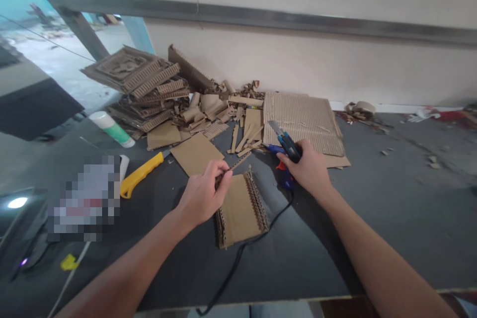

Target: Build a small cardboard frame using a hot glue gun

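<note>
Along the wall [298, 59], scraps [246, 136] are littering the dark table [391, 203]. The left hand [203, 194] is pinching a strip [240, 160] over the panel [244, 211]; the right hand [309, 166], wrapped around a cutter [288, 146], is holding it near the glue gun [275, 149].

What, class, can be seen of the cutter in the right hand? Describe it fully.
The cutter has a dark handle with blue parts and an extended, grey, metal-looking blade. The right hand grips the handle's near end; the blade points forward and leftward, away from the person. Its tip overlaps the corrugated cardboard sheet in view; whether they touch is unclear.
</note>
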A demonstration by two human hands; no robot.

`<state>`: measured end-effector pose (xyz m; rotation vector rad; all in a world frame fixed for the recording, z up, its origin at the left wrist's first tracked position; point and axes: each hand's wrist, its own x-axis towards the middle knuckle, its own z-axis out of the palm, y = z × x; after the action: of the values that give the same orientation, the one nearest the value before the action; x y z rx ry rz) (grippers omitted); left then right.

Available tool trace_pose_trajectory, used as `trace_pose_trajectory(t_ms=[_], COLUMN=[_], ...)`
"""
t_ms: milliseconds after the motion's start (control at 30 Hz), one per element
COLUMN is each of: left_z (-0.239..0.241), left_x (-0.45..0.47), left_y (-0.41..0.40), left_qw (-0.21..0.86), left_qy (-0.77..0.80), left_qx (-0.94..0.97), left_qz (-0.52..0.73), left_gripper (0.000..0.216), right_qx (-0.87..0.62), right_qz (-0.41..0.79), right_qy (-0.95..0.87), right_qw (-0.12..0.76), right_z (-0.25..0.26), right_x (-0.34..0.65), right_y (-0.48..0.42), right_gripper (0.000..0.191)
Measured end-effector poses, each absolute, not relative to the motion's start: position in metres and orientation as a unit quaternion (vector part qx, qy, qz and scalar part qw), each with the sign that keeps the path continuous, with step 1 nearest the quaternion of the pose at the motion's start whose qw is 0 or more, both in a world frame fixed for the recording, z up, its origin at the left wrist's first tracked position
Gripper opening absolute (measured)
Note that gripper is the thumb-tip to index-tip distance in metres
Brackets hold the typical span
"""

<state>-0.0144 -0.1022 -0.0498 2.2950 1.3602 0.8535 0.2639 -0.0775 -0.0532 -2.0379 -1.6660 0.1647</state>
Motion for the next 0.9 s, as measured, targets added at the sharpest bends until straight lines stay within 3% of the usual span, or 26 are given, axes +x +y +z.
trace_pose_trajectory(t_ms=[200, 333, 433, 600, 900], left_z=[-0.049, -0.048, -0.048, -0.050, -0.048], left_x=[-0.013, -0.012, -0.013, -0.014, -0.012], left_y=[-0.103, -0.104, -0.104, -0.103, -0.103], left_qw=[0.167, 0.168, 0.158, 0.155, 0.155], left_qy=[0.481, 0.485, 0.492, 0.517, 0.539], left_qx=[0.803, 0.801, 0.798, 0.778, 0.760], left_qz=[0.310, 0.308, 0.309, 0.323, 0.330], left_gripper=[0.009, 0.009, 0.010, 0.014, 0.011], right_qx=[-0.734, -0.634, -0.544, -0.523, -0.513], right_qz=[0.094, 0.260, 0.388, 0.236, 0.183], right_qy=[-0.581, -0.609, -0.619, -0.745, -0.792], right_qw=[0.340, 0.400, 0.411, 0.340, 0.277], right_z=[-0.048, -0.039, -0.030, -0.029, -0.043], right_x=[0.270, 0.263, 0.246, 0.214, 0.200], right_y=[-0.083, -0.098, -0.116, -0.138, -0.143], right_gripper=[0.056, 0.039, 0.038, 0.025, 0.028])
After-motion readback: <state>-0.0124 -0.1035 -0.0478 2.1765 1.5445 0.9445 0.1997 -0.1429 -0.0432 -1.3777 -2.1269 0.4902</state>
